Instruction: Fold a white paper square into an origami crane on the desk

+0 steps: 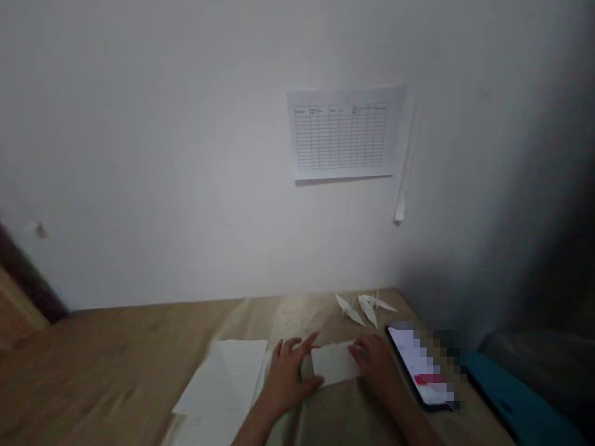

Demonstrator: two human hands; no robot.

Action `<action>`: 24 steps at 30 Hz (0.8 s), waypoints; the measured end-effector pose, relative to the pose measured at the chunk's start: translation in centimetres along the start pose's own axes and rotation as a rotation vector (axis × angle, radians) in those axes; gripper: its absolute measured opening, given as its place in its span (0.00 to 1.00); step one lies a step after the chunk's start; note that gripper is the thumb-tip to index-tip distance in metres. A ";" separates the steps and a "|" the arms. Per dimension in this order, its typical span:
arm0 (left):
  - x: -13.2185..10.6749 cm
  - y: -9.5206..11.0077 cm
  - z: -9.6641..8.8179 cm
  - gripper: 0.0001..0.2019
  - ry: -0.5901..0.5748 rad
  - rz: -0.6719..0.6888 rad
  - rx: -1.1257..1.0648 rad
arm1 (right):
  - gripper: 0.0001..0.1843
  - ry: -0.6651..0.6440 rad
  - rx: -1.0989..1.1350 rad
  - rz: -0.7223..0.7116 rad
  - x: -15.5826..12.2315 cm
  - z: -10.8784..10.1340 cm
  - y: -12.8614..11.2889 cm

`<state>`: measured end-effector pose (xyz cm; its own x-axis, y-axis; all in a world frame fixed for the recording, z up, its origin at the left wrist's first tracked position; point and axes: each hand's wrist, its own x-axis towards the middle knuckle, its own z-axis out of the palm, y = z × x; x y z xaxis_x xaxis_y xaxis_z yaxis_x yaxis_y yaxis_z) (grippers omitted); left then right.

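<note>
A small folded white paper (335,363) lies flat on the wooden table (106,365). My left hand (289,373) rests on the paper's left edge, fingers stretched and spread, index finger pointing along its top edge. My right hand (377,363) presses on the paper's right edge with its fingers bent down onto it. Both forearms come in from the bottom of the view.
A stack of white sheets (223,390) lies left of my hands. Folded white paper figures (365,308) sit near the wall. A lit phone (422,367) lies right, beside a teal object (515,402). A printed table sheet (344,132) hangs on the wall.
</note>
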<state>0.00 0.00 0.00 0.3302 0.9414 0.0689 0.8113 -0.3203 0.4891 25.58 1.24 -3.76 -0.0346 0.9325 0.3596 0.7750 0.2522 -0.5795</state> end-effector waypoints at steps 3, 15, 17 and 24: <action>0.1 0.4 -0.3 0.45 0.009 -0.012 0.001 | 0.11 -0.004 -0.014 -0.022 -0.1 -0.2 0.1; 0.4 0.2 0.4 0.43 0.035 -0.008 0.035 | 0.07 0.046 -0.070 -0.081 0.0 0.3 0.9; 0.5 0.1 0.5 0.42 0.045 -0.011 0.047 | 0.07 0.033 -0.054 -0.082 0.1 0.3 0.8; 1.0 0.0 0.9 0.34 0.081 -0.014 0.013 | 0.08 0.046 -0.009 -0.074 0.4 0.2 0.5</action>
<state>0.74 0.84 -0.68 0.2789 0.9511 0.1327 0.8217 -0.3079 0.4796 25.89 1.75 -4.06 -0.0629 0.8984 0.4347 0.7771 0.3174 -0.5434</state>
